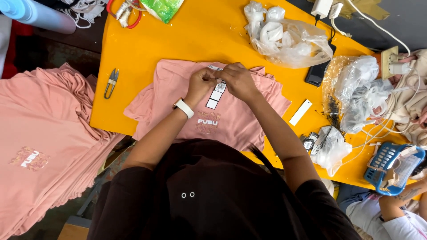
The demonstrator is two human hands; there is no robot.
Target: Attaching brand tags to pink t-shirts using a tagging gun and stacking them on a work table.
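A pink T-shirt [242, 118] with a printed chest design lies flat on the yellow table [133, 53]. My left hand [200, 84], with a white wristband, and my right hand [238, 80] are together at the shirt's neckline. Both pinch a white paper hang tag [216, 94] that hangs down over the shirt from between the fingers.
Small thread snips [111, 82] lie left of the shirt. A stack of pink shirts [40, 142] sits at the far left. Clear plastic bags [289, 38] [360, 91], a black phone [316, 73], a loose white tag [300, 112] and a blue basket [387, 166] crowd the right. Another person's arm [400, 204] is at bottom right.
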